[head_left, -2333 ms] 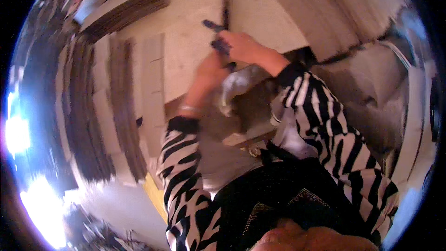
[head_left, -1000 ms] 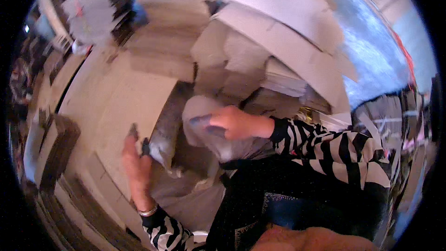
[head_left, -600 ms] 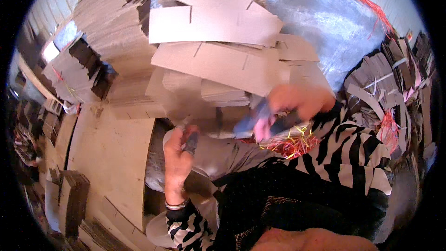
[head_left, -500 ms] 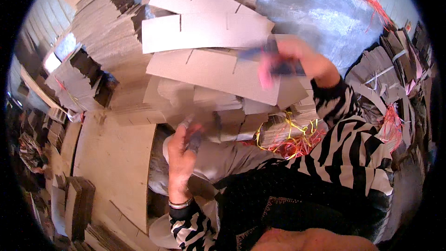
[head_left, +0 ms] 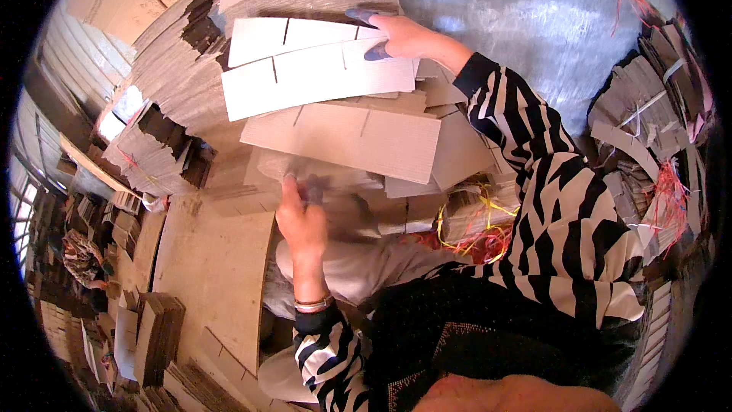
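My right hand (head_left: 396, 37) reaches over the right end of two overlapping slotted cardboard strips (head_left: 271, 72). Its thumb and forefinger, both in dark finger covers, are spread apart, with the thumb lying on the strip. Nearer to me lies another slotted cardboard strip (head_left: 343, 141), its long side facing me. My left hand (head_left: 303, 217) is above my knee, just short of this strip's near edge. One finger points away from me, another wears a dark cover. Blur around the fingertips hides whether they hold anything.
A tall stack of cardboard (head_left: 164, 69) stands at the far left, and a flat brown board (head_left: 206, 275) at the near left. Yellow and red strapping (head_left: 476, 221) tangles beside my lap. Tied cardboard bundles (head_left: 640, 107) lean at the right; a grey-blue surface (head_left: 518, 23) lies at the back.
My right hand has moved away from me and left, from the nearer strip's right end to the farther strips. Those farther strips lie closer together. My left hand remains near my knee.
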`<state>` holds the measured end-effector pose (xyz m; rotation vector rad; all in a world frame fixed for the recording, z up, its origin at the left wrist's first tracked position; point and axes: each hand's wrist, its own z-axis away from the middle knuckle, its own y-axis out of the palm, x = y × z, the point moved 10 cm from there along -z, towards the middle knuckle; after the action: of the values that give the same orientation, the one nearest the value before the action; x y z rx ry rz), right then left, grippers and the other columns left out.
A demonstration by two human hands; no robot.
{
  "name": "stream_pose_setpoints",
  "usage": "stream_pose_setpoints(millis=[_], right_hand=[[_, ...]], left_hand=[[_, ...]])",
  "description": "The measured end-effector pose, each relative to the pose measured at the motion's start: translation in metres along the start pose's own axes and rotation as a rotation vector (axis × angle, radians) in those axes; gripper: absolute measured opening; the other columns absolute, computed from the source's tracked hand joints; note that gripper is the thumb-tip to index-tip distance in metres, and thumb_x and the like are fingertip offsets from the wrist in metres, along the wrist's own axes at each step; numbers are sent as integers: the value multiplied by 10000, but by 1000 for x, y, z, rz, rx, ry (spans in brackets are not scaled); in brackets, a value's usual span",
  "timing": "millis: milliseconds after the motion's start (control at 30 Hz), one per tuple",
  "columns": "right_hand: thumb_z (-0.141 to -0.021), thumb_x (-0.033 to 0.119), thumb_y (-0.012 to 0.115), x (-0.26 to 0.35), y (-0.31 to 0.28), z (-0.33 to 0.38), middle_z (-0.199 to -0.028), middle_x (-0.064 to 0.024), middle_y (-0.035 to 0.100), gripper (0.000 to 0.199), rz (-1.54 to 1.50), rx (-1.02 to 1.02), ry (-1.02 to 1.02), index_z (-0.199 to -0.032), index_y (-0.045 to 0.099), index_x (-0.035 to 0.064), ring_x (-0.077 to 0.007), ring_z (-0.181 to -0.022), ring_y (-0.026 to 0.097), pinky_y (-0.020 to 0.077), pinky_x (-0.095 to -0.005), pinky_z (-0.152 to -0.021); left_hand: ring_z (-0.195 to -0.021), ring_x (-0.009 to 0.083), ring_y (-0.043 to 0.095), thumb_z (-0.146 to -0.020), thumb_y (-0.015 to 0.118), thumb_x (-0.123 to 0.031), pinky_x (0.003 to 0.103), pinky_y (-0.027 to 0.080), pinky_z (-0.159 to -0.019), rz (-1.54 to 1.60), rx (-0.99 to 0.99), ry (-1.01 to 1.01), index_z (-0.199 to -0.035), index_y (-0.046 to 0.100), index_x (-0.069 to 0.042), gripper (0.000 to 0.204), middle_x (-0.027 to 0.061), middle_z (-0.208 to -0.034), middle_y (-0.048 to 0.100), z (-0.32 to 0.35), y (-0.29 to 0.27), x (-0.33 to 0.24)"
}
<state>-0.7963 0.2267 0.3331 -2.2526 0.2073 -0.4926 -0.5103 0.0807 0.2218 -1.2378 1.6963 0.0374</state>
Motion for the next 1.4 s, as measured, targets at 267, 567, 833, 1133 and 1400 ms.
stream_pose_setpoints(millis=[267, 567, 833, 1133, 1400], right_hand=[[-828, 255, 734, -21, -47, 3, -1008, -32, 652, 396, -524, 41, 176, -1134, 622, 28, -108, -941, 570, 470, -289, -811], [-884, 108, 616, -30, 5, 37, -1147, -35, 623, 388, -769, 249, 384, -1258, 559, 18, -123, -1067, 551, 424, -275, -955], [-879, 162, 624, -46, 24, 57, -1293, -119, 555, 503, -690, 361, 504, -1338, 487, 10, -217, -1185, 493, 381, -311, -998], [-930, 159, 562, -45, 31, 76, -1308, -71, 552, 413, -779, 374, 511, -1324, 518, 42, -174, -1179, 493, 398, -311, -981], [-935, 184, 575, -57, 7, 81, -1261, -76, 579, 380, -903, 122, 536, -1275, 541, 17, -177, -1130, 528, 436, -296, -930]], left_hand=[[-663, 148, 595, -869, 470, 27, 291, 476, -610, 9, -6, 125, -1192, 544, -7, 333, 89, -753, 640, 10, 11, 2], [-730, 129, 593, -862, 390, 68, 267, 490, -669, 349, 210, -87, -1364, 430, 20, 506, 92, -840, 638, 24, 31, 8], [-841, 245, 617, -867, 556, -34, 334, 492, -743, 52, -30, 147, -1369, 419, 24, 523, 172, -946, 624, 27, 8, -49], [-1225, 338, 461, -695, 687, -255, 541, 265, -1048, -691, -47, 415, -1238, 504, 50, 649, 227, -1293, 490, 15, 56, -144], [-1239, 298, 453, -667, 673, -159, 551, 244, -1060, -926, -107, 440, -1136, 589, -8, 500, 192, -1298, 497, 0, 57, -134]])
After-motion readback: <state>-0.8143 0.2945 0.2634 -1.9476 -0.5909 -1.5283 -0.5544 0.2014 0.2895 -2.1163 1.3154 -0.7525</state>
